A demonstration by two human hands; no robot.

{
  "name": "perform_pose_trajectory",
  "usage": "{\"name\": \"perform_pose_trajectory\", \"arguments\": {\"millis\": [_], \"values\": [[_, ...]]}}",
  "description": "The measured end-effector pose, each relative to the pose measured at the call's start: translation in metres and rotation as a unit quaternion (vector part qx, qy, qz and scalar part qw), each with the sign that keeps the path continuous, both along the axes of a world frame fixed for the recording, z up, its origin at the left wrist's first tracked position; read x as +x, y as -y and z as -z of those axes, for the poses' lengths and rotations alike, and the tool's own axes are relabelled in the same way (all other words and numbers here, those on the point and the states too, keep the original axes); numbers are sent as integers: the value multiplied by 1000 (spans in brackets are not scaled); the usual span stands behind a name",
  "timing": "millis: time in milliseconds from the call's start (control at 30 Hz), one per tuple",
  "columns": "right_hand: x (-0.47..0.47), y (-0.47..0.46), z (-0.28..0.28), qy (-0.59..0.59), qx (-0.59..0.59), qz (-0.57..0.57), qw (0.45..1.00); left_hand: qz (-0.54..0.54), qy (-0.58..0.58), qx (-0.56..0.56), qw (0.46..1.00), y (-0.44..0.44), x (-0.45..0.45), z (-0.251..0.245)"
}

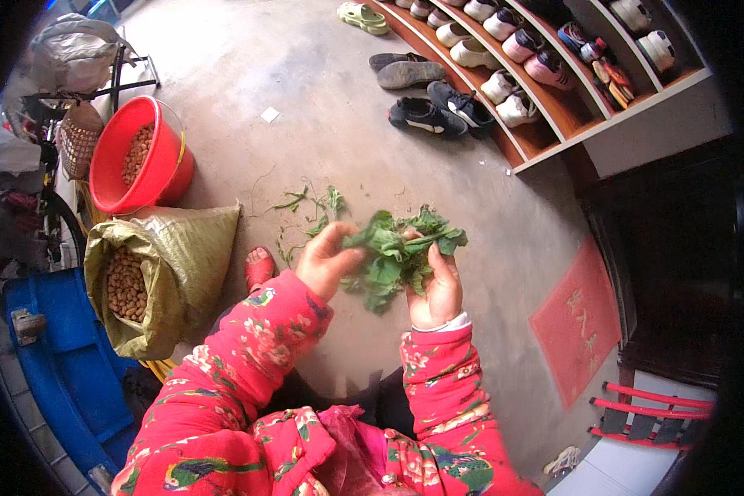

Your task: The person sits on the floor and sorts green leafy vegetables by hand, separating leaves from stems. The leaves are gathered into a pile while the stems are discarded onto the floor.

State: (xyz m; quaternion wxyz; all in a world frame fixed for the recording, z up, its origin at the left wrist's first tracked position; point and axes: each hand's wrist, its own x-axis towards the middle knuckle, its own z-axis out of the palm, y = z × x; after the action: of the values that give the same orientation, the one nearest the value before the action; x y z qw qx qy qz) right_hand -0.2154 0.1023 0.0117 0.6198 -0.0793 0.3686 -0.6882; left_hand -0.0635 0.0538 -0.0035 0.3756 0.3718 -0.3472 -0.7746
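Observation:
Green leafy vegetable stems (387, 254) hang between my two hands above the concrete floor. My right hand (437, 288) grips the bunch from below, with the thumb pressed on a stem. On the other side, my left hand (328, 257) pinches the edge of the leaves between thumb and fingers. That part is slightly blurred. Beyond my left hand, loose green trimmings (310, 208) and thin stems lie scattered on the floor. Leaves hide some of my fingertips.
Left of me stand a woven sack (192, 248) of unshelled peanuts (126, 285) and a red bucket (183, 167) holding more peanuts. Shoes (428, 115) lie before a full shoe rack (552, 124). A red mat (576, 322) is at right. Blue plastic (62, 347) lies lower left.

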Motion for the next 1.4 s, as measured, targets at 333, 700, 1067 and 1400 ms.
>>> {"name": "perform_pose_trajectory", "arguments": {"millis": [333,700,1067,1400], "values": [[-8,-4,1,24,26,-11,999,-47,-37,36,998,5,-2,-10],[-6,-4,-3,-43,27,-1,999,-9,-95,29,995,4,-1,-10],[-3,-5,-7,-76,20,7,997,-37,21,31,999,7,-4,-4],[4,-8,3,-158,49,-31,986,81,228,-194,951,-7,-23,-9]]}}
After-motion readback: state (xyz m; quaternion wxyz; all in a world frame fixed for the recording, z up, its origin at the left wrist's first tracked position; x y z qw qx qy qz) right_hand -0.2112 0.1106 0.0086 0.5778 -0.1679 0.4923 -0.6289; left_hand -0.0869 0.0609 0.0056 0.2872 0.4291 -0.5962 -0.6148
